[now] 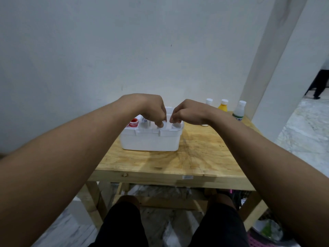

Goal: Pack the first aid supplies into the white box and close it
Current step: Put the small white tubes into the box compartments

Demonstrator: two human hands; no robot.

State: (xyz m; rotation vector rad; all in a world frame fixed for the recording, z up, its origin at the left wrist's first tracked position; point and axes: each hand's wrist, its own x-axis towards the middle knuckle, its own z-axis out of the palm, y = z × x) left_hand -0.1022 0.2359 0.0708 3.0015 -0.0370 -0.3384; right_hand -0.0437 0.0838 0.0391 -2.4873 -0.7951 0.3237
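A white box (pixel 150 140) stands open on the wooden table (pixel 195 157). Inside it I see a red-and-white roll (pixel 133 122) at the left, a white packet (pixel 143 120) beside it, and two white round items (pixel 176 126) toward the right. My left hand (pixel 153 108) and my right hand (pixel 188 113) hover over the box's middle, fingers curled and pinched down at a white part near the centre. What the fingers hold is hidden; the lid is mostly hidden behind my hands.
At the table's far right corner stand a white-capped bottle (pixel 209 101), a yellow bottle (pixel 223 105) and a clear bottle with a green label (pixel 239 111). A small white disc (pixel 204 125) lies near my right wrist. A white wall rises just behind the table.
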